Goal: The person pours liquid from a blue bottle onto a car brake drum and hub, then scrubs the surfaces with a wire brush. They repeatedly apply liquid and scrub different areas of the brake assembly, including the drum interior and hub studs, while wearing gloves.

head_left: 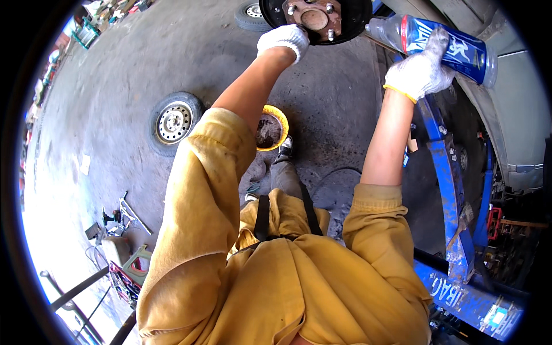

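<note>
My right hand (422,69), in a white knit glove with a yellow cuff, grips a clear plastic bottle (471,54) with a blue label. The bottle lies nearly sideways, its narrow end pointing left toward a wheel hub (314,19). Several studs stand out from the rusty hub face, and a dark round backing plate (352,29) surrounds it. My left hand (284,43), also white-gloved, is closed at the plate's lower left edge. Its fingertips are hidden, so I cannot tell what they hold.
A yellow-rimmed basin (282,118) with dark contents sits on the floor near my foot. A wheel (174,122) lies to the left, another tyre (252,16) farther off. Blue lift arms (445,172) stand on the right beside a vehicle body (523,109). Tools (129,213) lie lower left.
</note>
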{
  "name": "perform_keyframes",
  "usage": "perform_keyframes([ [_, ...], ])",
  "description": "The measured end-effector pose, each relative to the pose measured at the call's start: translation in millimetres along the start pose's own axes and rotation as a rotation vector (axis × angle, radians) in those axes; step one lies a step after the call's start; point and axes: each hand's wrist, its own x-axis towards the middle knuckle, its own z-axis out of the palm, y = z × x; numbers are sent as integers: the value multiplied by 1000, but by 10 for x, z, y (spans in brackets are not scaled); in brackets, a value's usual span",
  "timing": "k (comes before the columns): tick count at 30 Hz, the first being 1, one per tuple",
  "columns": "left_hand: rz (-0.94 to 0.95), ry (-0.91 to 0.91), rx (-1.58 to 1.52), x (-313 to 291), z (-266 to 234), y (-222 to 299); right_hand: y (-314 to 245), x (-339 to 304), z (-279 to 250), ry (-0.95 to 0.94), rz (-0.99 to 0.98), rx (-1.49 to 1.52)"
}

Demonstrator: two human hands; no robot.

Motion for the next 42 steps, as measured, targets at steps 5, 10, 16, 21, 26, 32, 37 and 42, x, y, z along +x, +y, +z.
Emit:
perform_keyframes([
  [5,19,-13,52,50,0,39,39,56,144,-114,10,-112],
  [10,-13,26,63,214,178,-152,174,212,350,-252,65,-103],
  [16,-185,57,48,84,77,80,133,490,384,-394,35,-9],
  [21,-204,-6,16,49,63,100,142,571,150,-297,88,-80],
  [26,-342,-62,-264,55,169,233,159,711,155,-255,170,154],
  [32,-412,-83,-330,-35,99,454,375,760,83,-293,324,86],
  [37,-329,-52,-147,-6,270,88,351,861,213,-236,301,225],
  [42,-520,-50,-373,-54,43,578,296,964,362,-277,269,242],
])
